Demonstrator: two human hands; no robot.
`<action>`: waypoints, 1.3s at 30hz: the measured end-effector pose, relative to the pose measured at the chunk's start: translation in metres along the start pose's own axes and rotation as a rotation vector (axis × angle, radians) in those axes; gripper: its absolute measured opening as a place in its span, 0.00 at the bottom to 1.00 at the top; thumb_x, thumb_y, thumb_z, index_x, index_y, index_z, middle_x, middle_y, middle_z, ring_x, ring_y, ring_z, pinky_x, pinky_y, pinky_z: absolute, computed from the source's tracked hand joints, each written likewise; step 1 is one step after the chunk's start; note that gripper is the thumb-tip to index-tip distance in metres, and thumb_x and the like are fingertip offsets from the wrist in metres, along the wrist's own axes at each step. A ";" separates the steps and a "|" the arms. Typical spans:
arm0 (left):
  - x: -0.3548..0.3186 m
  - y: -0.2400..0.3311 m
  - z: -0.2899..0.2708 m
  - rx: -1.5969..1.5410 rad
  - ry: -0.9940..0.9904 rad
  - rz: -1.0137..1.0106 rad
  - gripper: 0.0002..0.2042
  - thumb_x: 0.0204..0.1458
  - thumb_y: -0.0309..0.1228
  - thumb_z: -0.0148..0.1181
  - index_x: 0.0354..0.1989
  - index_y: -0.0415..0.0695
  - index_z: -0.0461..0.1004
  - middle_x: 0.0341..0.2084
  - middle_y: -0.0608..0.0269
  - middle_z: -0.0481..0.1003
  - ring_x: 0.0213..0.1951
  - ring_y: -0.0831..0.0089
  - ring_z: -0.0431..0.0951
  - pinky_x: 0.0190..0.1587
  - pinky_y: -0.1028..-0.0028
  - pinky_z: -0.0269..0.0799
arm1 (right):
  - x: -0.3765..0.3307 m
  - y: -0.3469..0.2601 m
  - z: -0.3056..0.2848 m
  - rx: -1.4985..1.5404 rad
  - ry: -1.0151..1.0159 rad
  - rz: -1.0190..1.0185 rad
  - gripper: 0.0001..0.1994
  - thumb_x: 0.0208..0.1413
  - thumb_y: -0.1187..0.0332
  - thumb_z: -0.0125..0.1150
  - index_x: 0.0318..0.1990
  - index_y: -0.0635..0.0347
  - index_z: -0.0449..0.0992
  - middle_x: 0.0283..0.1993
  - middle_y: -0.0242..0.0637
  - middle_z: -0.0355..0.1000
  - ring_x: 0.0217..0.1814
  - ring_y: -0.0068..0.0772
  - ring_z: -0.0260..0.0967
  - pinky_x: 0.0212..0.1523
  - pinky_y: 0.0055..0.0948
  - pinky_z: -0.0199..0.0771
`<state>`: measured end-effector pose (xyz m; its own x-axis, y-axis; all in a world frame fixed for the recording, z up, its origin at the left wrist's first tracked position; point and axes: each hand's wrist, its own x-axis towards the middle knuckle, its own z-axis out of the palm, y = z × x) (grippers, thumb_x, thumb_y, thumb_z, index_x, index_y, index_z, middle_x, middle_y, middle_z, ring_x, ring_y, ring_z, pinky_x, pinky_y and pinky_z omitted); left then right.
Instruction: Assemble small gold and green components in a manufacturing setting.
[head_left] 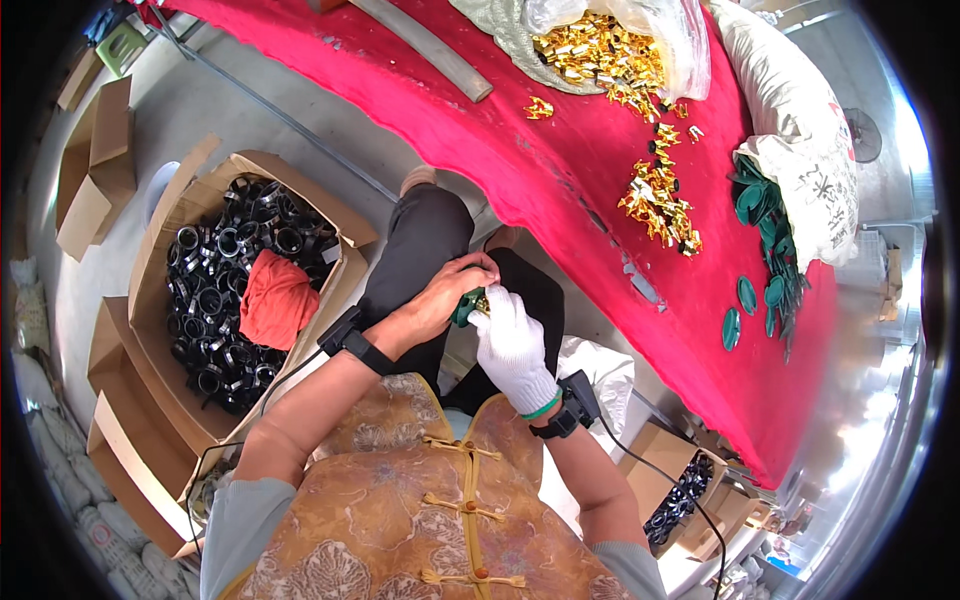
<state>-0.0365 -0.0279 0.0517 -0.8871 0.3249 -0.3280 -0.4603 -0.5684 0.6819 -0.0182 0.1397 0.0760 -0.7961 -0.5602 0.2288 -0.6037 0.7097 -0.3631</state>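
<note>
Above my lap, my two hands meet. My left hand (450, 292) is bare and closed around a dark green plastic piece (466, 308), most of it hidden by the fingers. My right hand (512, 345), in a white knit glove, pinches a small shiny gold piece (482, 304) against the green one. Whether the two pieces are joined cannot be made out. On the red-covered table lie loose gold pieces (655, 205) like small clips with black parts, and flat green oval pieces (745, 294).
To the left stands a cardboard box (340, 285) of black ring-shaped parts (228, 241), a red cloth (280, 300) on top. An open bag (685, 50) of gold pieces and a white sack (795, 100) rest on the table (560, 170). Another box (650, 465) sits lower right.
</note>
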 end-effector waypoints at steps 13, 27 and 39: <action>-0.005 0.001 0.010 0.934 0.081 0.424 0.11 0.57 0.30 0.59 0.45 0.40 0.68 0.36 0.48 0.72 0.39 0.54 0.74 0.47 0.60 0.70 | 0.014 0.033 -0.001 1.902 -0.501 1.212 0.11 0.65 0.61 0.53 0.34 0.57 0.73 0.24 0.30 0.67 0.15 0.23 0.54 0.17 0.31 0.62; 0.005 -0.009 -0.001 0.531 0.099 0.160 0.09 0.59 0.33 0.56 0.40 0.41 0.69 0.35 0.65 0.70 0.42 0.75 0.70 0.50 0.73 0.66 | 0.001 -0.008 0.005 0.641 0.053 0.417 0.10 0.62 0.70 0.62 0.47 0.63 0.72 0.32 0.39 0.71 0.22 0.37 0.71 0.23 0.34 0.73; 0.000 -0.007 -0.005 0.428 0.158 0.194 0.10 0.59 0.36 0.56 0.41 0.42 0.71 0.33 0.67 0.71 0.40 0.79 0.69 0.47 0.74 0.66 | 0.006 -0.009 -0.017 0.607 -0.020 0.278 0.23 0.63 0.68 0.63 0.62 0.65 0.66 0.34 0.51 0.73 0.31 0.48 0.78 0.31 0.39 0.78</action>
<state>-0.0333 -0.0282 0.0438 -0.9646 0.1064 -0.2411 -0.2600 -0.2347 0.9367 -0.0184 0.1367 0.0959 -0.9144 -0.4031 0.0387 -0.2412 0.4655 -0.8515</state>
